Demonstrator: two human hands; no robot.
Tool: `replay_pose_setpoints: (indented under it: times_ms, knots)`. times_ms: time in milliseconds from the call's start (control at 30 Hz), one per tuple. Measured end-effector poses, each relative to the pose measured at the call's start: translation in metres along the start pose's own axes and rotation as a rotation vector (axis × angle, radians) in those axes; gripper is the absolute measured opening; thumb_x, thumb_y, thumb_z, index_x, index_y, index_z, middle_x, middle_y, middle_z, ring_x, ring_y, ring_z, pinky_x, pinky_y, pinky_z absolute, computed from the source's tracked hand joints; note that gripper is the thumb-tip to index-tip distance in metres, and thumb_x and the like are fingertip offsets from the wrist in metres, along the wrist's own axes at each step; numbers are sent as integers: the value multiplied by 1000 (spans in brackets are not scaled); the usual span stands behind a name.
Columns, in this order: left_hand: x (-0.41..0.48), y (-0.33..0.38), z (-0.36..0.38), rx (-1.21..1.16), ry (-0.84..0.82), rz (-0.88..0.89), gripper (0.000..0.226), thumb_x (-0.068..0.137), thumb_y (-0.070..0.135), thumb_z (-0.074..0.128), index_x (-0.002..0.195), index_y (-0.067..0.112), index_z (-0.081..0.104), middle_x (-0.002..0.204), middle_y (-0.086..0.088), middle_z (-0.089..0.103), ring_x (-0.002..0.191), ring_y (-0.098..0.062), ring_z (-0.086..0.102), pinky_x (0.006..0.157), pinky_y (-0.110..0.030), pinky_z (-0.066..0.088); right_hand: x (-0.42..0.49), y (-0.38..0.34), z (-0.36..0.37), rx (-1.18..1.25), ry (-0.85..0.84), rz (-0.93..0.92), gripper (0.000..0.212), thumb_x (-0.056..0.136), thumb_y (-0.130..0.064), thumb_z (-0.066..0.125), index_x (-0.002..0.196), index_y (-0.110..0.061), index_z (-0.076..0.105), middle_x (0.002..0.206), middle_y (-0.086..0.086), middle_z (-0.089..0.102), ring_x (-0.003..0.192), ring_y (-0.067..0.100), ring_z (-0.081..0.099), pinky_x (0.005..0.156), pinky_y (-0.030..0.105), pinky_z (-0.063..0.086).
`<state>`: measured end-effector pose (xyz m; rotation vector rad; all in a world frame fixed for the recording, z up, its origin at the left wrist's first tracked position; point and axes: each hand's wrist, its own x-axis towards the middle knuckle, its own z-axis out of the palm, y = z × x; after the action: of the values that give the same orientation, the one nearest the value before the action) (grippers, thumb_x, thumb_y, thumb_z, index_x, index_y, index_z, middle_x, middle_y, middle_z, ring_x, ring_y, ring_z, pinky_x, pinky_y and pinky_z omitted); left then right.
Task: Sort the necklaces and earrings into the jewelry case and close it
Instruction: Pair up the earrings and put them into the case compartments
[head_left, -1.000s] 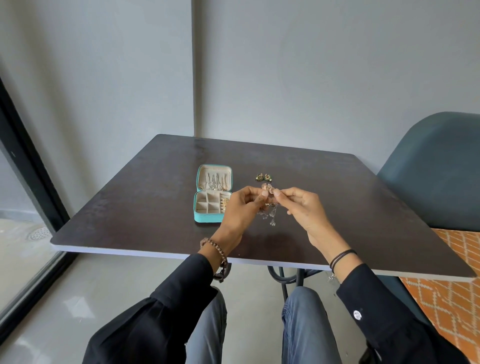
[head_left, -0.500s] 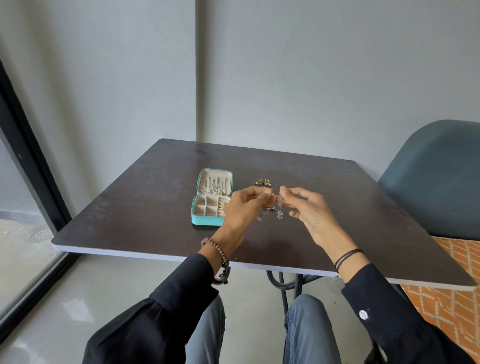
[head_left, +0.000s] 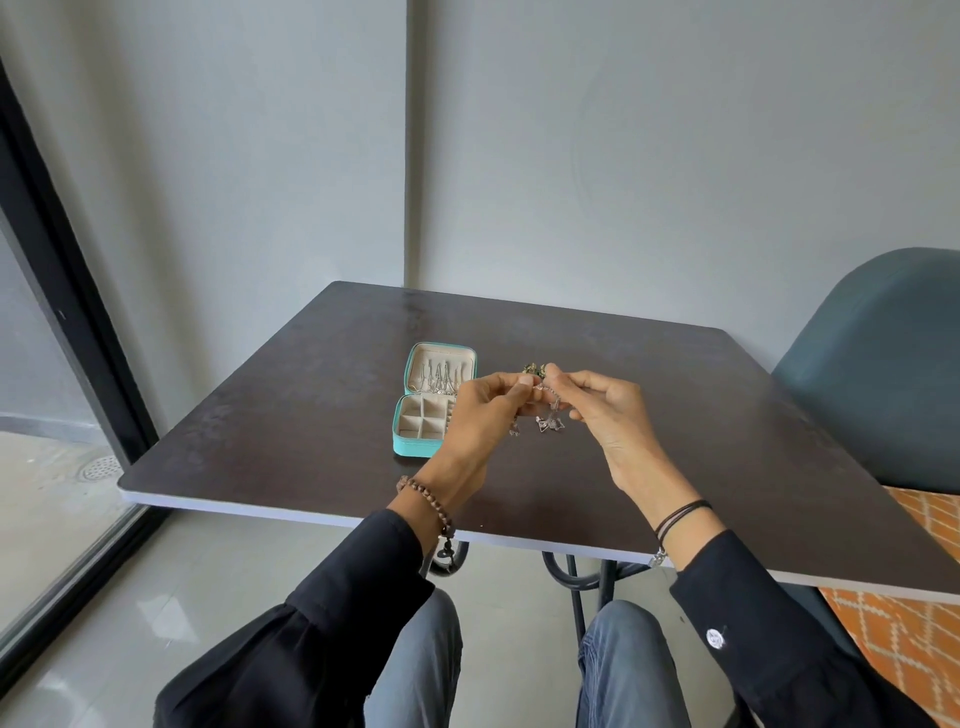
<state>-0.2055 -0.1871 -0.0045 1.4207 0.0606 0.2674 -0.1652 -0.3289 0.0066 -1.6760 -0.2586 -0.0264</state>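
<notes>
A turquoise jewelry case lies open on the dark table, its lid flat behind the base. Thin necklaces hang inside the lid, and the base has cream compartments. Just right of the case, my left hand and my right hand are raised above the table. Both pinch a silver dangling earring between their fingertips. Small clear pendants hang below the fingers. A pair of dark gold earrings lies on the table behind my hands, partly hidden by my right fingers.
A teal chair stands at the table's right side. An orange patterned rug lies under it. A dark door frame and glass run along the left. Grey walls rise close behind the table.
The camera has tilted up slightly. My hands have drawn closer together again, and the earring's pendants hang between them instead of below the left fingers.
</notes>
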Motion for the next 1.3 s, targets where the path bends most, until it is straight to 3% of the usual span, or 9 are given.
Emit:
replay_pose_setpoints:
  times_ms: [133,267,367,433,533,600,700,1000,1300]
  knots:
    - [2,10,-17,-34,36,-51,32,104,29,52,113,8,73,99,-1,78,90,-8,71,75,-18,49,10,-2,9,32,-25,120,49,96,-60,55,101,-17,79,97,2,80,103,11,72,95,30,51]
    - [11,21,-39,-14,8,-121,46,106,45,36,113,17,73,104,5,78,108,-5,67,97,-30,42,14,-8,19,45,-148,128,66,101,-67,30,111,-20,76,103,-1,79,108,6,70,95,28,47]
    - [18,25,-55,-25,11,-122,49,106,46,33,109,20,74,104,6,78,108,-2,66,101,-30,40,21,-8,30,60,-190,129,72,101,-69,25,116,-19,75,106,-2,79,111,7,69,94,28,47]
    - [23,27,-66,-10,12,-117,47,105,47,38,112,19,75,107,5,77,111,-5,67,105,-30,38,27,-9,40,74,-209,135,69,101,-68,29,118,-18,74,107,-2,79,111,8,69,95,28,47]
    - [29,28,-81,-24,6,-81,35,99,39,56,115,14,75,109,-2,77,109,-13,70,105,-27,45,34,-9,57,122,-209,110,42,99,-49,57,114,-13,75,106,2,79,108,14,72,99,32,51]
    - [32,26,-88,-57,18,-32,28,96,23,65,115,4,72,110,-13,76,107,-20,71,94,-23,52,39,-7,70,133,-211,64,20,96,-25,69,109,-11,75,105,6,79,105,18,73,100,36,54]
    - [35,24,-98,-41,60,28,24,96,8,64,116,-4,68,107,-21,75,96,-21,74,79,-19,56,47,-3,89,158,-196,23,11,95,-9,69,106,-10,73,103,11,78,101,23,75,93,36,59]
    - [50,1,-124,46,195,35,17,97,8,63,110,1,72,97,-14,78,96,-27,75,94,-39,58,65,24,136,140,-118,75,16,92,-12,73,107,-8,75,102,10,78,96,23,76,90,43,60]
    - [41,-25,-130,125,256,-14,18,96,16,66,110,7,72,95,-6,79,95,-20,75,96,-40,57,58,45,143,101,-149,144,15,93,-15,71,107,-15,75,104,5,78,91,18,77,90,43,61]
